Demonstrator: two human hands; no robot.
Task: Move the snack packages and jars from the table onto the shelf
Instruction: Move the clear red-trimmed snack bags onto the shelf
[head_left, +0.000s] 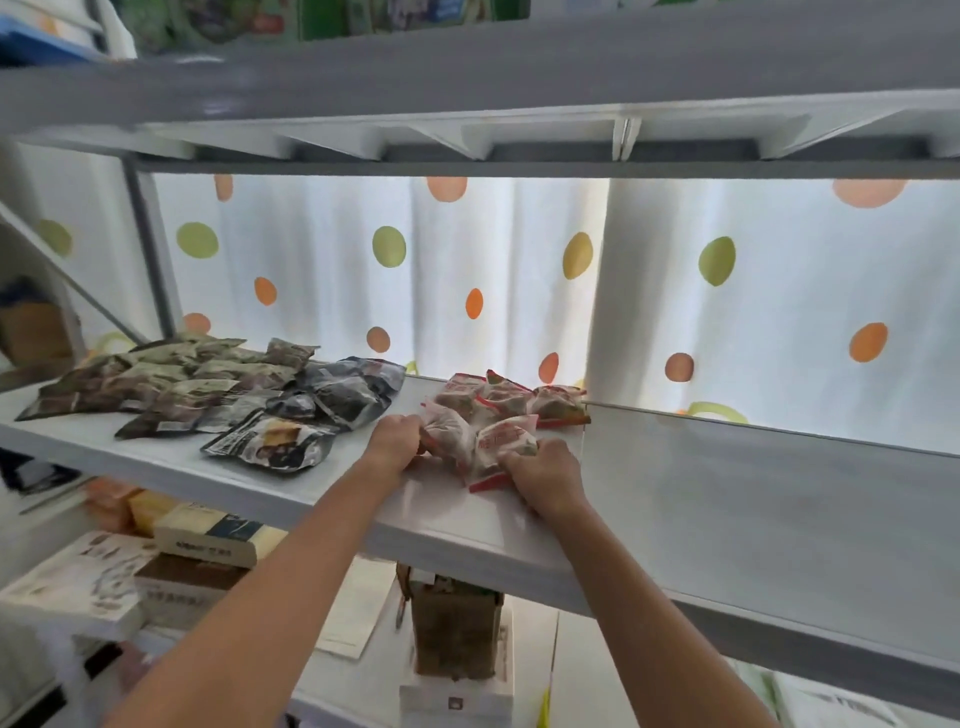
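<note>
While both your arms reach up over the front edge of the shelf (322, 499), your hands work at the red packs (498, 421), a loose cluster of red-and-white snack packs lying on the shelf board just left of the seam where the next board begins. Your left hand (396, 439) sits at the cluster's left side, its fingers (410, 423) curled in against the nearest pack's edge; it looks like a pinch on the wrapper, though the fingertips are hidden behind the hand. Your right hand (545, 475) sits at the cluster's near right corner, fingers (514, 460) bent round the red-trimmed edge of the front pack and holding it down on the shelf. The other red packs lie behind those two, toward the curtain (467, 260), touching one another.

Left of the red packs, apart from them, a silver pack (272, 441) with a dark picture lies flat near the shelf's front edge. Behind it is a heap of dark packs (343, 389), and farther left of that a spread of olive-green packs (156, 374) overlapping each other, reaching the shelf's left end. The curtain, white with orange and green dots, hangs behind the shelf. Below the shelf, left of your left arm, boxes (208, 540) are stacked on a lower level.
</note>
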